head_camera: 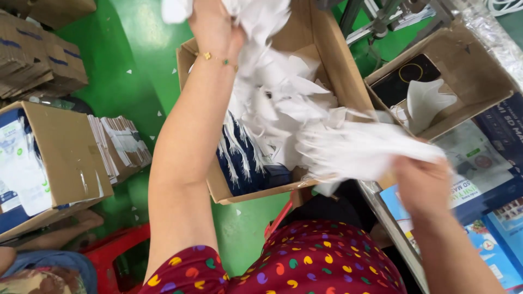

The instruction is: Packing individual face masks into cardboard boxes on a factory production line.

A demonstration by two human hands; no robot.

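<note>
While the left hand [215,24] is raised at top centre of the frame, its fingers are closed on a bunch of white masks [261,22] pulled up out of the carton, arm stretched long to get height over the pile. A thin gold bracelet [218,59] sits at that wrist.

Right hand [422,182], centre-right, is clamped on a flat stack of white masks [359,149]; the stack juts left from the fingers, edges roughly aligned, held level over the gap between carton and bench. Blurred, so I can't count pieces.

Open cardboard carton [332,60] sits centre frame on the green floor [136,71], flaps up, close to the person's knees and within reach of both arms. It's heaped with loose white masks [283,103]; a dark blue liner [248,163] shows at the near wall.

Smaller shallow box [479,71] at upper right holds one folded white mask [427,100] beside a black tray [406,79], set up on the bench side nearest the right hand.

Printed blue packaging [490,218] lies flat at lower right along the bench edge.

At left: another carton [60,158] with stacked flat cartons [122,144] beside it, and more folded cardboard [41,54] in the upper left corner. Red stool [111,250] at lower left.
</note>
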